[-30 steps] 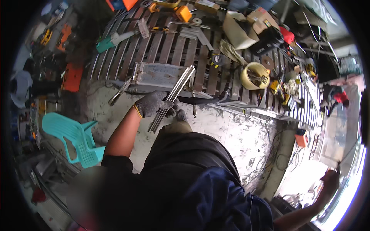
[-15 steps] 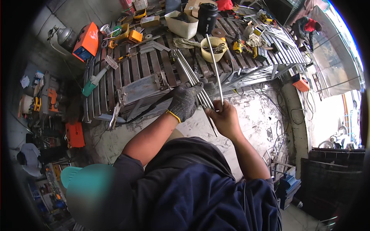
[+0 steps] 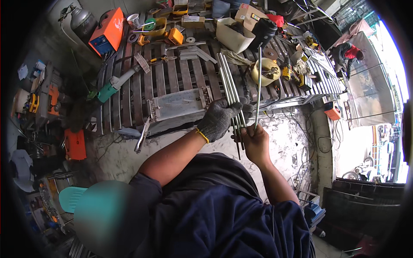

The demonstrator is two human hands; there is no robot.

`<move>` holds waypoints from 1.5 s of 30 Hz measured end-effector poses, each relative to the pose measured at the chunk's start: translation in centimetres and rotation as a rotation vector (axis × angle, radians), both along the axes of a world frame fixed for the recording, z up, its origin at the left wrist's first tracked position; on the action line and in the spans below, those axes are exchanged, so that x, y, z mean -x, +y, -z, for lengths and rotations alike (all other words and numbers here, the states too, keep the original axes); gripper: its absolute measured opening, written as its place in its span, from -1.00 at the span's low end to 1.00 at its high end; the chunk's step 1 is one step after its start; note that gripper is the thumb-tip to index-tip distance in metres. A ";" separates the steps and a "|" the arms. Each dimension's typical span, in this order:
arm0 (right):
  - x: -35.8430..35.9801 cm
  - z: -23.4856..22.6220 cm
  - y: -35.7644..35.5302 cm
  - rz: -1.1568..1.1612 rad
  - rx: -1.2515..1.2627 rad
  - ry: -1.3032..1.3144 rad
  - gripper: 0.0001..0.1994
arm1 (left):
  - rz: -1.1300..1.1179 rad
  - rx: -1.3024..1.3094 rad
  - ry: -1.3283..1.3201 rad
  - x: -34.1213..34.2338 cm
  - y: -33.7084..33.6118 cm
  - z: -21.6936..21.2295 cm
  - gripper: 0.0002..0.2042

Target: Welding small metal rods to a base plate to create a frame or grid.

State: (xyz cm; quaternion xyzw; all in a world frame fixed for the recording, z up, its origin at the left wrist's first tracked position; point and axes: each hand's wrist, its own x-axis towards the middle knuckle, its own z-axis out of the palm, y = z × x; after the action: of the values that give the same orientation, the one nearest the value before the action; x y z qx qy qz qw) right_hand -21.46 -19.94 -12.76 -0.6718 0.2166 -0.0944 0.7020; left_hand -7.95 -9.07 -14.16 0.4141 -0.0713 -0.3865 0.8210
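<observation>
A slatted metal workbench (image 3: 184,74) spans the space before the person. Beyond its right end, a co-worker (image 3: 347,55) in dark clothing with red on it bends over. At the far left corner, a grey gas cylinder (image 3: 84,23) stands just beside an orange box-shaped machine (image 3: 107,32). A cream plastic bin (image 3: 233,41) with something dark inside sits toward the bench's back. A flat grey metal plate (image 3: 178,104) lies along the front edge.

The bundle of slim silvery rods (image 3: 229,81) is held up at the bench's front edge, tilted, its upper ends leaning left. Apart from it, a single silvery rod (image 3: 258,96) stands nearly upright, crossing in front of a yellowish bucket (image 3: 269,81) in this view.

The left hand (image 3: 218,120), in a dark knit glove with yellow trim, has its fingers curled closed around the bundle. The bare right hand (image 3: 258,144) pinches the single rod near its lower end; its thumb side is close to the bundle's lower ends, though whether they touch cannot be told.

A small pale ring-shaped disc (image 3: 190,39) lies farther back on the slats.
</observation>
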 end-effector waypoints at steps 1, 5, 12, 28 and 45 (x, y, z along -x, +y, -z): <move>-0.8 0.0 0.7 0.003 0.006 0.001 -0.82 | 0.017 0.060 0.033 -0.8 1.0 -0.6 -0.77; -3.4 -0.1 1.8 -0.003 0.367 0.012 -0.78 | -0.056 0.051 0.002 -3.9 4.1 -0.1 -0.79; -6.0 -0.5 -3.5 0.064 0.137 0.260 -0.63 | -0.319 -0.007 0.220 -8.7 9.2 2.9 -0.84; -57.3 -15.8 -31.4 -0.087 -0.457 -0.214 -0.44 | -0.796 -0.172 0.146 -4.1 15.6 3.9 -0.85; -32.2 -0.9 -6.4 -1.155 0.655 -0.228 -0.68 | -1.017 -0.194 0.115 -4.1 12.7 1.9 -0.76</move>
State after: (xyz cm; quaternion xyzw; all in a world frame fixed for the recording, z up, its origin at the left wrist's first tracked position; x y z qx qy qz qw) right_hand 10.79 -26.37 -11.86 -0.8438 -0.2928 0.1650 0.4184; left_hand -3.88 3.59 -16.03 0.4486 0.2201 0.0342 0.8655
